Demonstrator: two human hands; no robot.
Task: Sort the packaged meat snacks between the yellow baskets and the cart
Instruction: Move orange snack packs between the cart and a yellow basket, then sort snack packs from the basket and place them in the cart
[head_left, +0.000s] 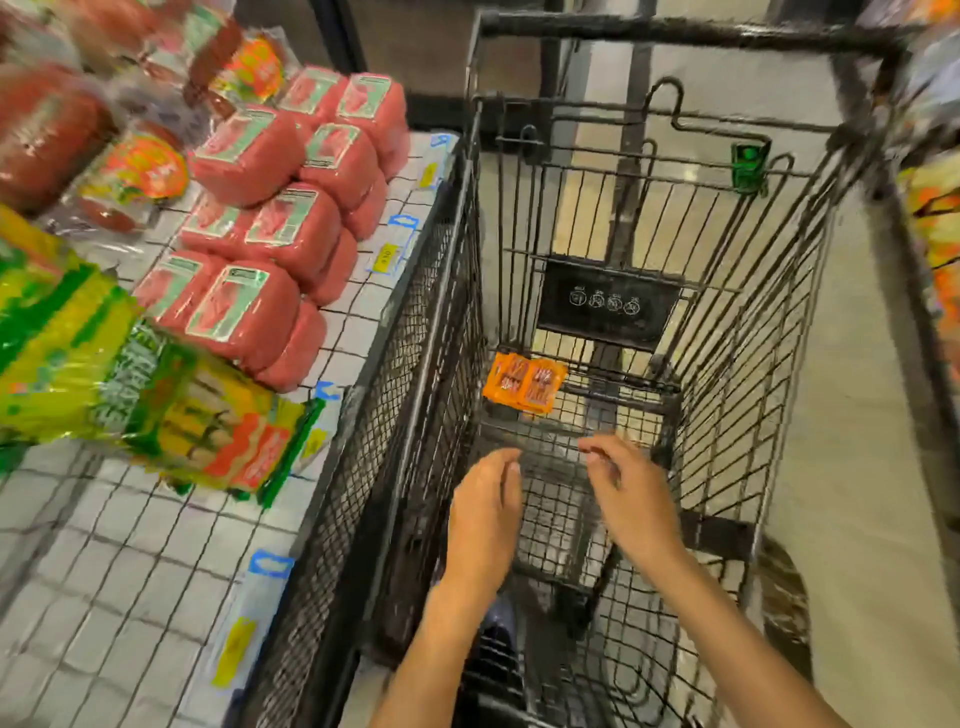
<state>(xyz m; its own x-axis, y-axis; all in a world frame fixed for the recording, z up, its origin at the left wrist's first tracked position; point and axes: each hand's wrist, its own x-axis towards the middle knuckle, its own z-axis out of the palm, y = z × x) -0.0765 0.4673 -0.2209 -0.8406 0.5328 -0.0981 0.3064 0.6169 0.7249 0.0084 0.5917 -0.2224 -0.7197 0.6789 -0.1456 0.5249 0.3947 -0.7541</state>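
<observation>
A black wire cart (737, 322) stands in front of me. An orange packaged meat snack (524, 383) lies inside it, on the far left part of its floor. My left hand (485, 512) and my right hand (631, 491) hover over the near end of the cart, side by side and a little apart. Both hold nothing, with their fingers loosely spread. No yellow basket is in view.
To the left runs a display shelf (130, 561) with a wire grid top. On it lie several pink meat packs (270, 208), yellow-green snack bags (171, 410) and red sausage packs (47, 130). More goods blur past at the far right (935, 218).
</observation>
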